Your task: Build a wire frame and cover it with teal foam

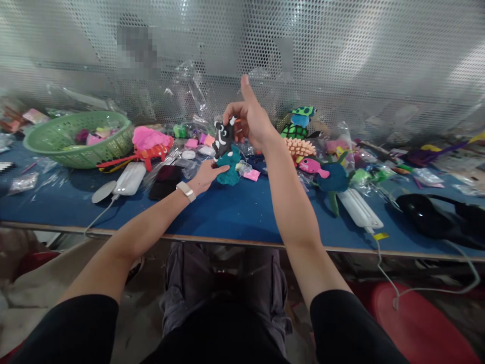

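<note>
My left hand [207, 176], with a pale band at its wrist, grips a black-and-white clay figure [223, 139] low down. The figure has white eyes and is tilted; a teal clay piece [229, 172] lies against its lower part, beside my left thumb. At the figure's upper right is my right hand [248, 119], its thumb raised and apart from the loosely bent fingers. One of those fingertips touches or nearly touches the figure's top; the remaining fingers are partly hidden. A small pink packet [250, 174] lies just right of the teal piece.
A green basket [76, 156] holds packets on the left, beside a pink-and-red clay crab [153, 144]. Further right are a spiky orange clay piece [301, 147], a pink clay fish [313, 166], a white power bank [359, 208] and a black object [428, 217]. A perforated metal panel [322, 50] stands behind.
</note>
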Tool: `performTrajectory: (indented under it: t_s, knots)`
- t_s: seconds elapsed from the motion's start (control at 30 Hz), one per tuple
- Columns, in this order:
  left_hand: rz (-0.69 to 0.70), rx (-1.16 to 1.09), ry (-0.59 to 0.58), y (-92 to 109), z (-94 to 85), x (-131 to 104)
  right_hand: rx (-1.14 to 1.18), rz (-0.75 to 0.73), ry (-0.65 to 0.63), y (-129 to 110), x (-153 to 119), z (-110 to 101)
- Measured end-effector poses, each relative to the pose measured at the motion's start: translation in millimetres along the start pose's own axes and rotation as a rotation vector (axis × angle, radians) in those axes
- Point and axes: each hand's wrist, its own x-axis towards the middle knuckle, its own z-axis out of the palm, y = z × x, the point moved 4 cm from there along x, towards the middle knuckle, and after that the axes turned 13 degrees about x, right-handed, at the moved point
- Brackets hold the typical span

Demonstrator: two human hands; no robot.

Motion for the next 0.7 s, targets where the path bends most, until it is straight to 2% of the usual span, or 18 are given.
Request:
performTrajectory:
  t_s: [0.3, 0.43, 0.57, 0.7]
  knots:
    - [-0.029, -0.03, 0.012, 4, 0.3, -3, -0.035, -0.031, 0.015, -12, -6, -17]
    - [-0.025, -0.037, 0.012, 3, -1.1, -2, -0.111, -0.042, 0.071, -8, -2, -35]
    - [-0.028, -0.042, 0.007, -1, -1.9, -1, -0.265, -0.132, 0.259, 6, 6, -78]
    - [-0.023, -0.052, 0.006, -4, -2.0, 0, -0.619, -0.299, 0.519, 28, 7, -146]
